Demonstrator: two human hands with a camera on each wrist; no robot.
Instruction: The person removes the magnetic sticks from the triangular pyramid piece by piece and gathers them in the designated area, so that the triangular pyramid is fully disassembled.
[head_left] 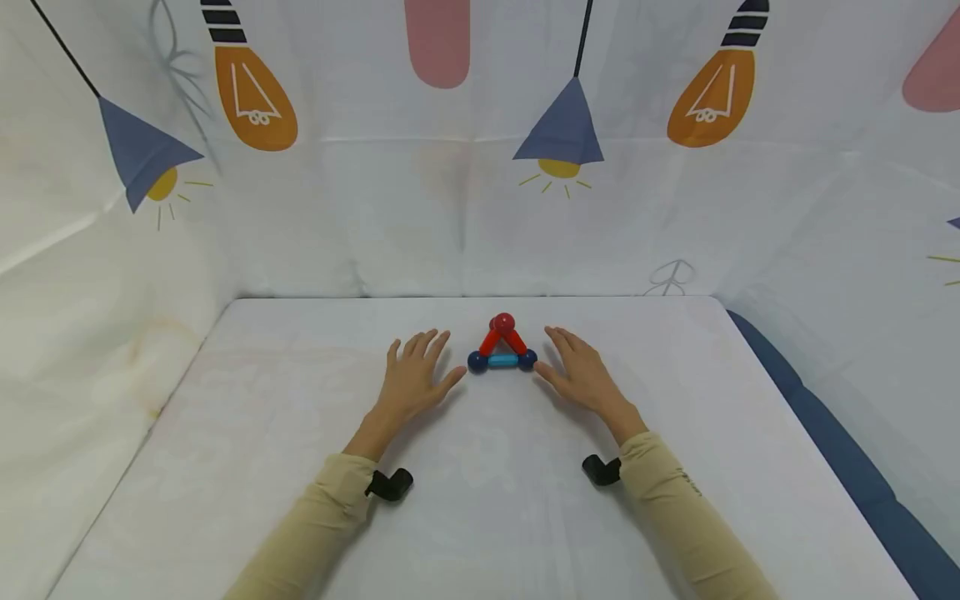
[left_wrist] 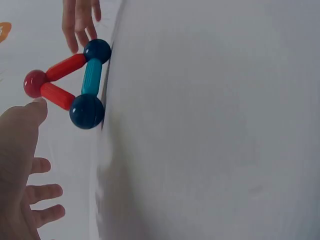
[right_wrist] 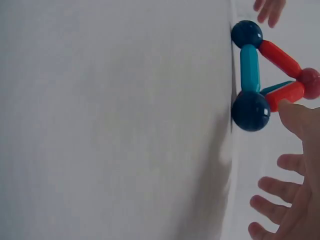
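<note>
While both hands (head_left: 409,380) (head_left: 585,379) splay fingers, only the right wrist view shows a second teal rod (right_wrist: 276,87).

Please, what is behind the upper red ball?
Behind the red ball, a rounded red piece peeks out on the left in the head view; the rest of it is covered.

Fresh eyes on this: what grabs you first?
First the toy of balls and sticks, its bright red and blue standing out near the far edge of the white table. Next the left hand and right hand, one on either side of it. Then the orange bulbs and blue lamps pictured on the white cloth behind the table.
</note>
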